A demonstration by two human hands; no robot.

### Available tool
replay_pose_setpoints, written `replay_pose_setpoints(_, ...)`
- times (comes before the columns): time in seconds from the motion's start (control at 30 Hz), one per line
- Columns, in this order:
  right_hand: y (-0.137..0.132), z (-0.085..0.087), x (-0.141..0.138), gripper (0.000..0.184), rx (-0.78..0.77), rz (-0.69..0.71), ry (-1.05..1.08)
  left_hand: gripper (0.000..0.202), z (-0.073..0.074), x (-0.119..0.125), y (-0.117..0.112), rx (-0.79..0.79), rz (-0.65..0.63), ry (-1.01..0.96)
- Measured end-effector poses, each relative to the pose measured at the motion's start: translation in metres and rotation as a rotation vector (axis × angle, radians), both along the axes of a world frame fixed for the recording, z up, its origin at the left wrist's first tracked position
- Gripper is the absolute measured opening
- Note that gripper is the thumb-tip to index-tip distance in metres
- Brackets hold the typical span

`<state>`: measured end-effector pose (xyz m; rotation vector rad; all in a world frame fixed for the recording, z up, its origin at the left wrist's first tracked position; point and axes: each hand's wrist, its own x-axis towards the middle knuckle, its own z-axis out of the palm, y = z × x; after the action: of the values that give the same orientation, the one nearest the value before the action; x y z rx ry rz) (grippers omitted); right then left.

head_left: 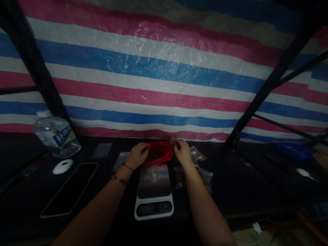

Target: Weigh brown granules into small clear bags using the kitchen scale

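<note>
1. Holding the left rim of a red bag (167, 154), the left hand (138, 155) has its fingertips drawn together in what looks like a pinch on the plastic.
2. Bunched around a small clear bag (173, 139), the right hand's (183, 152) fingers appear to pinch it; their exact grip is too dim to tell.
3. The clear bag sticks up and leftward from those fingers, just beside the red bag's right rim. The right hand is the nearer one to it, with the red bag's mouth between the two hands. That mouth is longer from side to side, so its long axis runs roughly from one hand to the other.
4. The red bag lies at the far end of a scale (154, 209); whether its weight rests on the plate cannot be told. Its plastic is thin and crumpled, and inside is a heap of small, dark brown, grainy pieces (155, 156).
5. The scale is a white rounded slab, longer front to back, with a glossy, reflective plate and a dark oval panel at the near end.
6. Around the right wrist and forearm lie filled clear bags (206, 176), shiny and wrinkled, with brownish contents. Near the left hand lies flat clear plastic (120, 160), smooth and thin, on the matte black table (230, 184).
</note>
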<state>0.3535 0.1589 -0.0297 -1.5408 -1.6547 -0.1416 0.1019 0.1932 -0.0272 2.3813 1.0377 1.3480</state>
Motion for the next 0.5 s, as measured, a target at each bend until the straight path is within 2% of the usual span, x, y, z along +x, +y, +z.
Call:
replay_pose_setpoints(0.1,-0.005,0.000,-0.025,0.036,0.111,0.250,-0.035,0.023,-0.010,-0.003,-0.002,-0.158,-0.045,-0.071)
replay_pose_setpoints(0.2,-0.013,0.000,-0.051,0.038,0.113,0.380,-0.082,0.029,-0.013,-0.005,-0.004,-0.330,-0.096,-0.133)
replay_pose_setpoints(0.3,-0.016,-0.001,-0.065,0.033,0.104,0.407,-0.113,0.035,-0.014,-0.004,-0.005,-0.409,-0.153,-0.128)
replay_pose_setpoints(0.5,-0.015,0.000,-0.068,0.028,0.183,0.385,-0.091,0.031,-0.012,0.003,-0.008,-0.507,-0.131,-0.137)
